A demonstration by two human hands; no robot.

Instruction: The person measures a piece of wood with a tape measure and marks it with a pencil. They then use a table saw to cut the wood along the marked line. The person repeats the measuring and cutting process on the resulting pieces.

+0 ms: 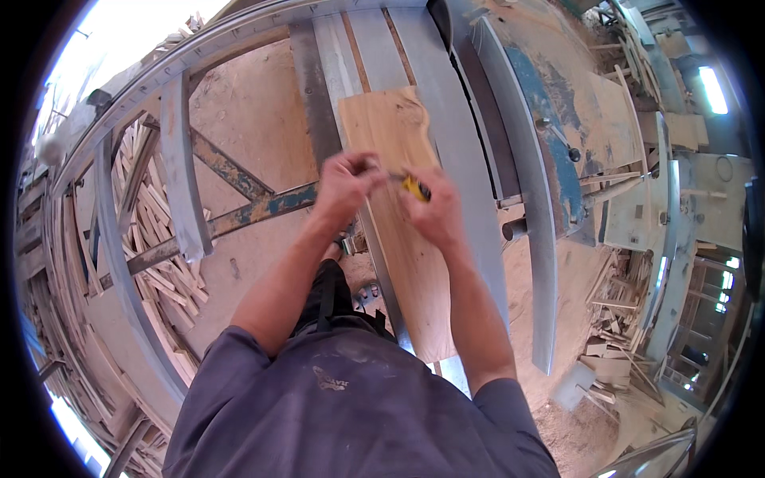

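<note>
A long wooden board [390, 127] with one wavy edge lies lengthwise on the grey metal saw table [470, 199]. Above its middle, my right hand [434, 209] is closed around a small yellow and black tape measure [415, 188]. Close by on the left, my left hand [348, 185] is blurred, with its fingers pinched together near the board's left edge. A thin strip seems to run between the two hands, but what the left fingers hold is too small and smeared to make out.
A long metal fence [522, 191] runs along the table's right side. On the left stands a metal frame [183, 167] with a rusty blue brace [263, 211]. Scrap wood strips [155, 231] are heaped beyond it, and more offcuts [610, 362] lie at the right.
</note>
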